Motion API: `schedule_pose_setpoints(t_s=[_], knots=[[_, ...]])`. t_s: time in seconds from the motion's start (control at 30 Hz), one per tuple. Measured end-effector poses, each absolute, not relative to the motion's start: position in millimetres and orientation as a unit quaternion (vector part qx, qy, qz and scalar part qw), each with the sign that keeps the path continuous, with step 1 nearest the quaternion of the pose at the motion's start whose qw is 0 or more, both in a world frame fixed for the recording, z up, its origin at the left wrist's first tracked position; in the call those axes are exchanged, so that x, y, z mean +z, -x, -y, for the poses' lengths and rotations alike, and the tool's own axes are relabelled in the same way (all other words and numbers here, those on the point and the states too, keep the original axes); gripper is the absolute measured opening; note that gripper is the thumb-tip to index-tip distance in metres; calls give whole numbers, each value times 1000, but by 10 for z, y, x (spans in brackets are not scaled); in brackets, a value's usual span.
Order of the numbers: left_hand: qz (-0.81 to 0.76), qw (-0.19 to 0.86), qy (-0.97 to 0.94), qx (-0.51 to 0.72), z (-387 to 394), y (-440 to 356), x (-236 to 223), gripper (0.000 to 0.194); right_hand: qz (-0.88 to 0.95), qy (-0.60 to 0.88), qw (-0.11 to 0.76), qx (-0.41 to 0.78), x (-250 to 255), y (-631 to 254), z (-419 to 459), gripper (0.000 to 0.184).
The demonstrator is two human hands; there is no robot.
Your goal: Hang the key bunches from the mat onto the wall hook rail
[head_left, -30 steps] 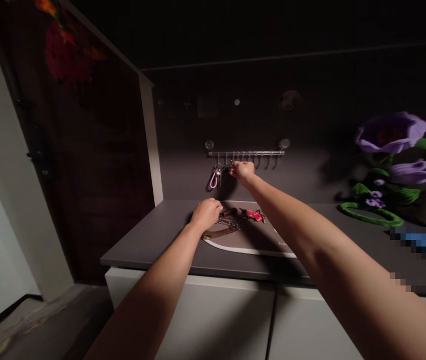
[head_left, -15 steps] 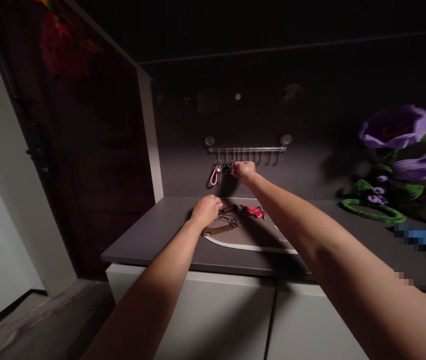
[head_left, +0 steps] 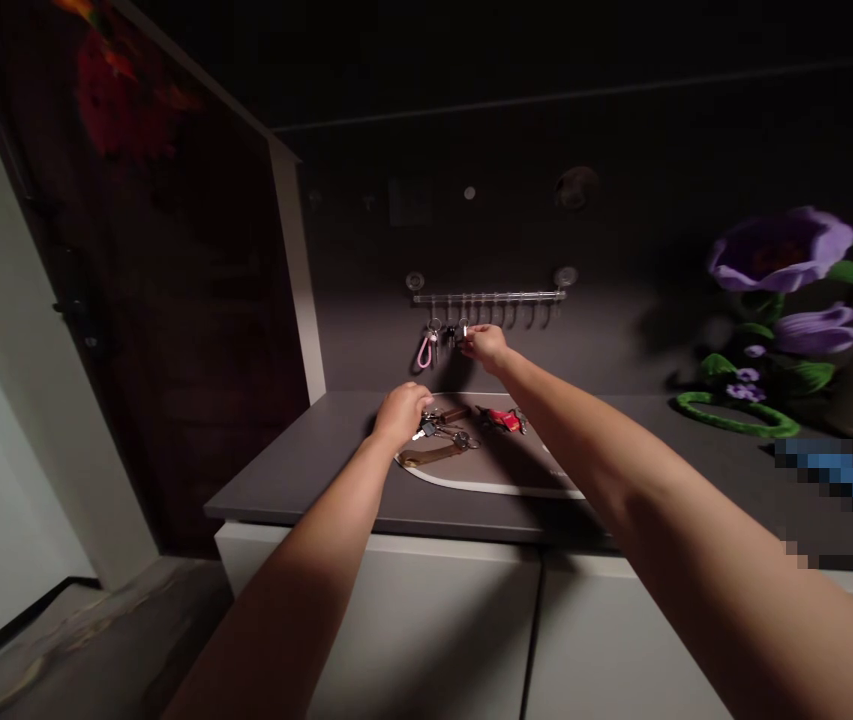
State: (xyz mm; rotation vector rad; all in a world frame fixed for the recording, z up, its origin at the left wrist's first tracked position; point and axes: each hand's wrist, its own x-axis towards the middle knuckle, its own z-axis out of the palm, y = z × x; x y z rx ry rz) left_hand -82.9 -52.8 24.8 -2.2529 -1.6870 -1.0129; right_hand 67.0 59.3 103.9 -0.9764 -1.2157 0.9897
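Note:
My right hand (head_left: 486,345) is raised to the clear hook rail (head_left: 490,297), its fingers pinched on a small bunch of keys (head_left: 463,332) whose ring is at a hook. Just left of it hang black keys (head_left: 451,336) and a set with a pink loop strap (head_left: 424,351). Low over the mat (head_left: 501,473), my left hand (head_left: 403,412) has its fingers curled at a bunch of keys (head_left: 427,430); the fingertips are partly hidden. A brown strap (head_left: 433,456) and a red key holder (head_left: 503,420) lie on the mat.
The dark countertop (head_left: 283,460) sits on white cabinets (head_left: 441,620). Purple crafted flowers (head_left: 782,250) and a green ring (head_left: 737,415) stand at the right, by a blurred blue item (head_left: 846,475). A dark door (head_left: 193,300) is at the left.
My right hand's fingers have shifted slightly, and a ring now shows at the hook beside them. My left hand has moved a little left, uncovering more of the keys. The view has shifted slightly.

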Motion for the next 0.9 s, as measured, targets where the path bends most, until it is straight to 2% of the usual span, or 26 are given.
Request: schedule_pose_setpoints(t_s=[0.5, 0.73, 0.9], knots=[[532, 1, 760, -373, 607, 875, 303, 19, 548, 417, 571, 446, 802, -797, -89, 12], [491, 29, 803, -337, 656, 857, 299, 19, 593, 387, 538, 458, 550, -857, 289, 8], [490, 52, 826, -273, 644, 854, 267, 18, 667, 395, 496, 391, 284, -948, 453, 5]])
